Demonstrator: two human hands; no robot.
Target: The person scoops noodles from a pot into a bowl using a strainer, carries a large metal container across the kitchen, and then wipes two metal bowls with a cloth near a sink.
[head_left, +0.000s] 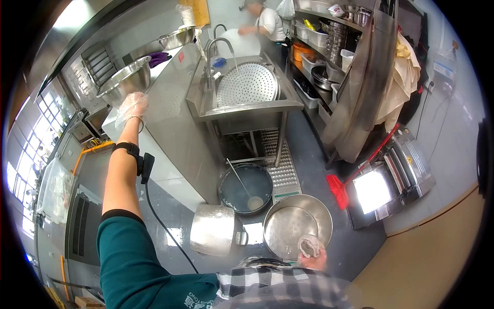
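My left hand (134, 106), in a clear plastic glove, reaches out to the upper left and grips the rim of a large steel bowl (126, 82) at the end of a white counter. Low in the view, my right hand (313, 258) is closed on a rolled greyish cloth (310, 246), over the near rim of a wide steel pot (278, 211). Left of that pot, a steel pot with a handle (212, 230) lies on its side. Behind them stands a dark tub (222, 193) of liquid with a long-handled ladle (237, 177) in it.
Water runs from a tap (210, 56) onto a perforated steel tray (247, 85) in the sink (206, 105). Another person (270, 23) stands beyond it. Shelves (321, 49) with containers stand at the right, near a red broom (337, 190) and a steel machine (406, 170).
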